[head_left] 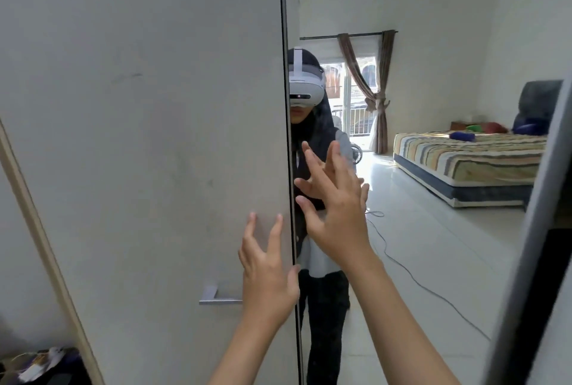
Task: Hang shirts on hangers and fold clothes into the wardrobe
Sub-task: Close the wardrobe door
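Note:
A pale wardrobe door [148, 137] fills the left of the head view, with a metal handle [216, 296] low on it. Beside it on the right stands a mirrored door [433, 230]. My left hand [267, 276] lies flat on the pale door near its right edge, just above the handle, fingers spread. My right hand [337, 211] presses flat against the mirror with fingers apart, meeting its own reflection. Neither hand holds anything. No shirts or hangers show.
The mirror reflects a person in a headset, a striped bed [464, 155], a curtained window [362, 96] and a cable on the tiled floor [411, 276]. At the lower left, behind the pale door's edge, lies a dark heap of items [40, 366].

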{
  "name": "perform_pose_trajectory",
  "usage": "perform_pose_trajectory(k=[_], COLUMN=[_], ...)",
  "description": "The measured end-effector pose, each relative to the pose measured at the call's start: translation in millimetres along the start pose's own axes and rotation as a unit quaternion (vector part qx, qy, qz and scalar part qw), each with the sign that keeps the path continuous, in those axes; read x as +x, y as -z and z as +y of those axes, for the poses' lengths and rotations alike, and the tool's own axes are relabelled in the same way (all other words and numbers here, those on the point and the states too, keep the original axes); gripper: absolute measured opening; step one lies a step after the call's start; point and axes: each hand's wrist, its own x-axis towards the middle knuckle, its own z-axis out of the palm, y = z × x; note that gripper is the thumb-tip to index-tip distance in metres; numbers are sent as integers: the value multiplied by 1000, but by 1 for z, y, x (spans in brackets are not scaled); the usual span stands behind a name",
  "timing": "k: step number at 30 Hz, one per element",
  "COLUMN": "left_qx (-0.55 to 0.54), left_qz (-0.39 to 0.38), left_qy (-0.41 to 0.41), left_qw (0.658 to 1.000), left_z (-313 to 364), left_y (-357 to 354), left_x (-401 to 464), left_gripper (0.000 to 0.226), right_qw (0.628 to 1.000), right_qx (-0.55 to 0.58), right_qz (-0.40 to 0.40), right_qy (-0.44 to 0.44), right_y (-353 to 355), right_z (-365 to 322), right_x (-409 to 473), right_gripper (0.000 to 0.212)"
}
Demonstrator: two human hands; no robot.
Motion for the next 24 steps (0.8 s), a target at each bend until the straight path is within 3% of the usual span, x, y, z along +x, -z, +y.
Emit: perform_pose_trajectory(k=[4,12,19,24], left_qx=[-75,-192,-287,-363], left_qz=[-52,-166,-274,-305], left_qy=[1,-48,-115,-82], left_qw=[996,966,911,876], left_z=[22,96,177,234], left_y=[-10,-56,-129,-194], left_x=[-24,-66,-76,-65], left_gripper=[80,67,62,60], right_qw=[997,979,959,954], right_qx=[42,-99,-154,-148], right_qz=[26,55,100,77], right_qy=[-59,-168,-215,-249], right_y=[27,116,203,244], right_z=[8,57,128,202], right_x=[-32,-101,-121,-125], right_gripper=[71,63,58,56])
